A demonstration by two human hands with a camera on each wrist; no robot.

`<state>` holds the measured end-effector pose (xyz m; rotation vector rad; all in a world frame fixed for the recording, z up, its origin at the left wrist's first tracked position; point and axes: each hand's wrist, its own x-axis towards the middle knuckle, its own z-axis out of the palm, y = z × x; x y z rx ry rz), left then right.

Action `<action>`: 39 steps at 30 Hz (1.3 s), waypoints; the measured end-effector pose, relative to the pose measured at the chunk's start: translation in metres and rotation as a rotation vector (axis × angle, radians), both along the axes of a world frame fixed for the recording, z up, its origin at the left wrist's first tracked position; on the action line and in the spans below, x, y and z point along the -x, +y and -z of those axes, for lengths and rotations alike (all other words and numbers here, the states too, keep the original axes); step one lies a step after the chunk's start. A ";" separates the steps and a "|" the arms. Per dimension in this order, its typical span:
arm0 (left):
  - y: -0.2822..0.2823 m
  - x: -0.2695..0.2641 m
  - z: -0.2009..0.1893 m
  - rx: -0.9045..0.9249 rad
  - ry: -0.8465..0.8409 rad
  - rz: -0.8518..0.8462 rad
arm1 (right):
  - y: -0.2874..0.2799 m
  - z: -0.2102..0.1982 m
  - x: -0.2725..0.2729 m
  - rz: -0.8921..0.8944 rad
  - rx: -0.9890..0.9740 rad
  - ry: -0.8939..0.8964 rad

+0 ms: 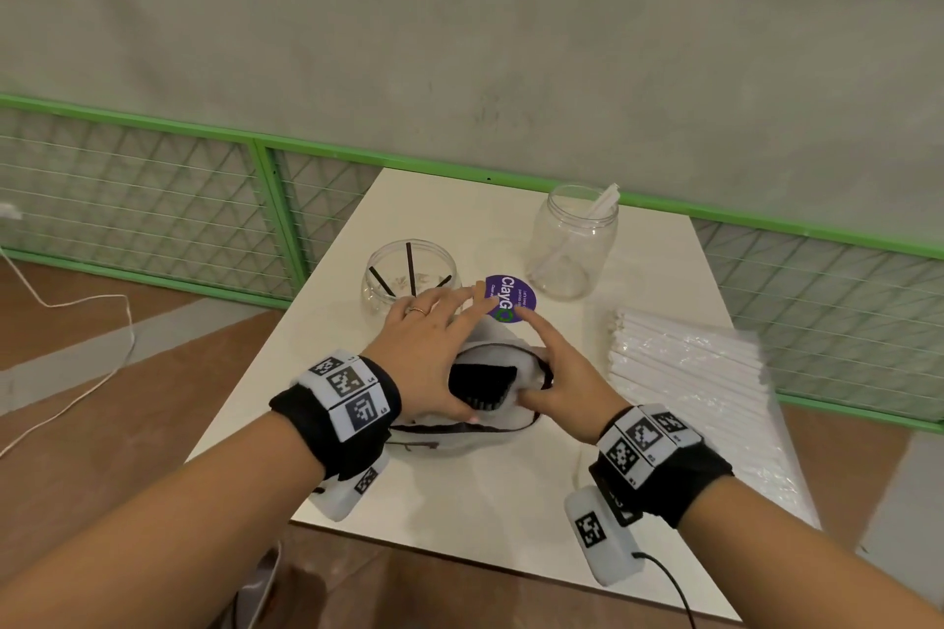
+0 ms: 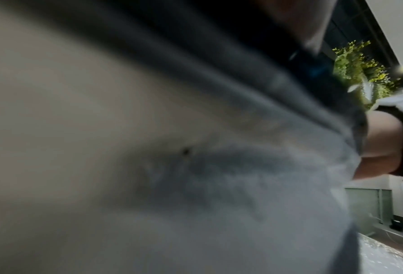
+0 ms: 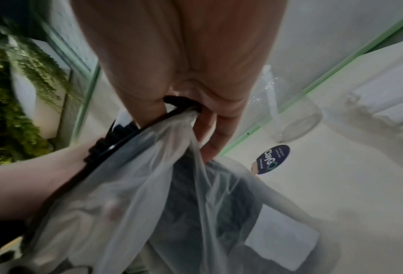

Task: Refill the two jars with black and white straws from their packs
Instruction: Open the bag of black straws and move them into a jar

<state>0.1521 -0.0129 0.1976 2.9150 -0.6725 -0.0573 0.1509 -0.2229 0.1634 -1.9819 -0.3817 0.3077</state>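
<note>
A translucent pack of black straws [image 1: 482,383] lies at the middle of the white table [image 1: 459,501], its dark-rimmed mouth facing me. My left hand [image 1: 459,358] lies over the pack's left side, fingers spread on top and thumb at the straws' near ends. My right hand [image 1: 536,363] pinches the pack's right rim; the right wrist view shows that pinch [image 3: 188,111] on the plastic and its black rim. The low wide jar [image 1: 411,271] holds three black straws. The tall jar [image 1: 574,240] holds a few white ones. The left wrist view is a blur of plastic.
A clear pack of white straws [image 1: 689,373] lies along the table's right side. A purple round sticker [image 1: 510,299] sits between the jars. A green mesh fence [image 1: 153,189] runs behind the table. A cable [image 1: 76,301] trails on the floor at left.
</note>
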 end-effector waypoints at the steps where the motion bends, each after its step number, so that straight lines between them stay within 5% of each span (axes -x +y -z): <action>1: 0.001 0.001 -0.001 0.015 0.023 0.016 | 0.002 -0.002 -0.001 -0.030 -0.007 -0.007; 8: 0.007 0.005 -0.013 0.192 0.032 -0.022 | 0.004 -0.022 -0.008 -0.011 -0.205 -0.012; 18: 0.008 0.003 0.003 0.107 0.063 -0.029 | 0.000 0.001 -0.006 0.138 -0.163 0.135; 27: 0.006 -0.019 -0.001 0.264 0.111 -0.092 | -0.010 0.004 0.011 0.035 0.242 -0.613; 32: 0.001 -0.018 -0.002 0.427 0.145 -0.125 | -0.014 0.004 0.010 0.015 0.239 -0.371; 37: 0.026 -0.017 -0.005 0.232 0.178 -0.215 | -0.013 -0.003 0.015 -0.012 0.286 -0.273; 39: 0.031 -0.014 -0.004 0.342 0.235 -0.236 | -0.009 -0.001 0.014 -0.034 0.332 -0.268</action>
